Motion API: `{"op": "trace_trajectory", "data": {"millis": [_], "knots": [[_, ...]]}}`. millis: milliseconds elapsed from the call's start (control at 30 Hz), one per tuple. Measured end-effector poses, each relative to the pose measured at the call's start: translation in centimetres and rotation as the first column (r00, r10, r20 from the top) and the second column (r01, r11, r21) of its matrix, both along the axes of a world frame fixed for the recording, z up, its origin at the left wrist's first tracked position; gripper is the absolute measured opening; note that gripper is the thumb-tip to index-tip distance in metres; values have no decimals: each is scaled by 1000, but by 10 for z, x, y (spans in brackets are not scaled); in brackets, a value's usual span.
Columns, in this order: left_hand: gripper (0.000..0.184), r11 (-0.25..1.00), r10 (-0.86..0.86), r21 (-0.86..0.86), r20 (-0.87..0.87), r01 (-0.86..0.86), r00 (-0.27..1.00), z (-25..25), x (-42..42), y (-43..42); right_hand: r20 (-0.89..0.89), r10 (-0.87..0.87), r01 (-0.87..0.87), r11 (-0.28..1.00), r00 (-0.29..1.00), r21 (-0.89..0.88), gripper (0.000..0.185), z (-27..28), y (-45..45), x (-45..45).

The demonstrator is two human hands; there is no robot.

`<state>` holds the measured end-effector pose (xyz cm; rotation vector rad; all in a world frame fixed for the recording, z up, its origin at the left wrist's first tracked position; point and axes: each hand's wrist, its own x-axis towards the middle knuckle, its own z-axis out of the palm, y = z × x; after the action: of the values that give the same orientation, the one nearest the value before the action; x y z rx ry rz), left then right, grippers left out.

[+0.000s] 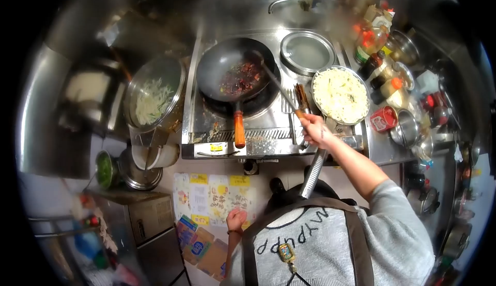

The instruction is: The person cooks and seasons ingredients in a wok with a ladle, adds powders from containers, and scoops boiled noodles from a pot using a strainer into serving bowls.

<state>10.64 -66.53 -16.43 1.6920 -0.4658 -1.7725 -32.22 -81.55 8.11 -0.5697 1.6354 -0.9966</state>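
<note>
Right hand (314, 130): grips ladle (281, 90)
Left hand (236, 219): lowered
Wok (214, 69): dark red pieces (240, 79), ladle's head
Bowl (367, 108): pale strands (340, 93)

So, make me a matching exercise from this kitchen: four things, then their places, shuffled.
Things:
1. Wok
2. Right hand
3. Left hand
4. Red can

Places:
A. Lowered, away from the stove
B. On the counter to the right
C. Gripping the long-handled utensil
D. On the stove, dark food inside

Pairs: 1-D, 2-C, 3-A, 4-B
</note>
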Motion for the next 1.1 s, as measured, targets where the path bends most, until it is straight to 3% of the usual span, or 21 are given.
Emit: {"op": "trace_trajectory", "data": {"millis": [67,133,200,267,300,367,467,533,600,700,800,867,933,1000,1033,1100], "knots": [[28,995,-74,70,94,67,993,-7,-2,-5,205,101,-96,995,974,-34,37,-9,-16,2],[30,991,-128,-36,18,129,992,9,-8,-17,21,199,-198,979,980,-40,39,23,-4,15],[30,986,-113,-128,-53,105,992,22,-9,-20,17,246,-246,969,969,1,42,32,13,14],[32,989,-115,-97,-35,111,993,20,-5,-18,-244,265,-259,964,933,55,32,30,6,13],[32,991,-122,-56,-3,122,992,14,0,-17,-278,275,-284,959,920,10,35,24,-7,7],[33,983,-173,-54,64,176,983,18,2,-20,-136,223,-225,974,965,2,39,4,-44,10],[34,981,-148,-115,74,156,986,19,9,-13,-149,277,-286,958,949,-37,40,10,-53,39],[34,990,-99,-93,78,106,992,19,14,-5,-527,377,-473,880,762,-54,40,16,-40,24],[34,994,-71,-80,74,77,995,14,17,1,-674,340,-511,857,656,-65,41,23,-8,6],[34,998,-54,-40,66,57,996,-6,24,22,-664,402,-490,870,630,62,39,12,-1,-18],[32,995,-100,-9,46,101,994,-12,21,23,-326,281,-284,958,902,40,34,35,-27,-22],[28,994,-77,-69,53,81,996,5,6,21,-653,235,-405,906,720,-120,37,34,-37,-33],[26,995,-46,-86,27,48,999,18,-8,8,-840,75,-459,861,538,-218,36,9,-52,-48],[24,942,-121,-306,60,133,991,31,-18,-21,-892,143,-451,889,430,-75,30,-10,-67,-58],[23,896,-156,-409,80,175,984,40,-28,-37,-859,150,-443,891,490,-97,30,-10,-73,-62],[21,822,-168,-532,116,204,979,112,-63,-78,-775,99,-408,887,625,-215,33,-2,-73,-59]]}}
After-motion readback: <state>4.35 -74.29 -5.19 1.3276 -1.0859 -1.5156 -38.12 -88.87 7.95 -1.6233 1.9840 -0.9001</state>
